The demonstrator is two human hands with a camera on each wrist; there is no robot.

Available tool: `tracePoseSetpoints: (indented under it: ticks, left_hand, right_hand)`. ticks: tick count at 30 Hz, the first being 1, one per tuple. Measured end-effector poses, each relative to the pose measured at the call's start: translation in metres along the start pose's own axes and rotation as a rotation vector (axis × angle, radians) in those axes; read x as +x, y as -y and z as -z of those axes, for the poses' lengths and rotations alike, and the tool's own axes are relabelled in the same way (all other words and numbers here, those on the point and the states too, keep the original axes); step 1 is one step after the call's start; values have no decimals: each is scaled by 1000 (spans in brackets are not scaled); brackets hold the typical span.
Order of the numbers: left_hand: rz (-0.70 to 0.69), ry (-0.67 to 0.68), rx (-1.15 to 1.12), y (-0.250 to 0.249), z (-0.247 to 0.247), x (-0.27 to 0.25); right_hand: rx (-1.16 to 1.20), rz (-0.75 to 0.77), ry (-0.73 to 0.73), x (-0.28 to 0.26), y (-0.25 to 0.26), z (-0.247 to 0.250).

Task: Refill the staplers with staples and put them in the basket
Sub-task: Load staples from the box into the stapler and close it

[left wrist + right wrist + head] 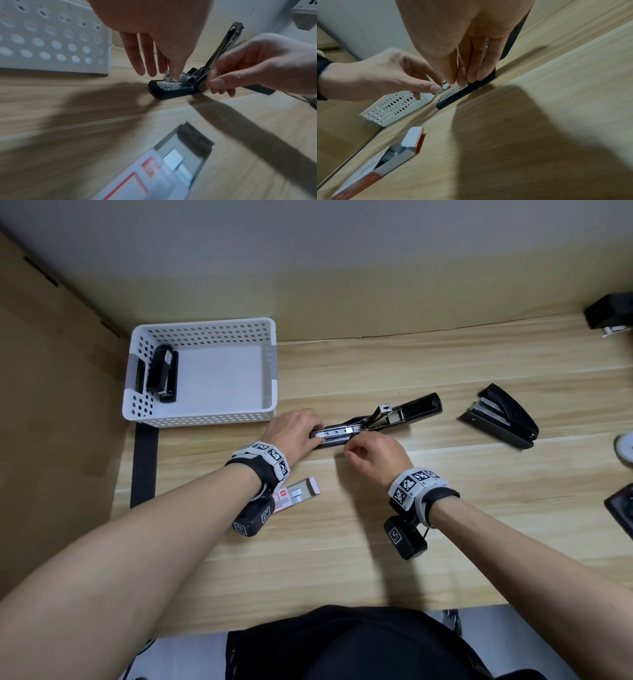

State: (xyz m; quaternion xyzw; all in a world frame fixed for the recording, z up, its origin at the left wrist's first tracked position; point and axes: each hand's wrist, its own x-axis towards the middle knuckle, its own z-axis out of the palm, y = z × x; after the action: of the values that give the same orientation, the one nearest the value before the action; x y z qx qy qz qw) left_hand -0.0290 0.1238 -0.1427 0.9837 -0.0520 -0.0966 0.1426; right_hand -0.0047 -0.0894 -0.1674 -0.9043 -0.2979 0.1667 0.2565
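Note:
A black stapler [418, 407] lies opened flat on the wooden table, its silver magazine [337, 432] facing up and its pusher arm [224, 46] raised. My left hand [317, 434] pinches the magazine's front end between thumb and index finger [435, 88]. My right hand [352, 448] comes down on the magazine's near side, thumb and fingertips [462, 82] pinched together against the stapler; what lies between them is hidden. An open box of staples [298, 496] rests beside my left wrist. At the back left stands the white perforated basket [205, 419], holding one black stapler [162, 373].
Another black stapler [500, 416] lies shut to the right of the open one. A third stapler [609, 314] sits at the far right by the wall. A white round thing [625, 448] and a dark thing [621, 508] show at the right edge.

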Motion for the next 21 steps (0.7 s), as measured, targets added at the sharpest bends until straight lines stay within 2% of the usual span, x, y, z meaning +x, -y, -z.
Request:
tracePoseSetpoints:
  ticks: [4, 8, 13, 21]
  left_hand:
    - [-128, 63, 65, 13, -2, -19]
    - [-190, 122, 173, 15, -1, -19]
    - [-234, 203, 223, 3, -3, -2]
    - [-251, 229, 195, -10, -8, 12]
  right_hand:
    - [-9, 4, 20, 2, 2, -1]
    - [-32, -3, 30, 0, 0, -2]
    - [1, -38, 17, -7, -6, 3]
    - [-28, -73, 57, -23, -10, 7]
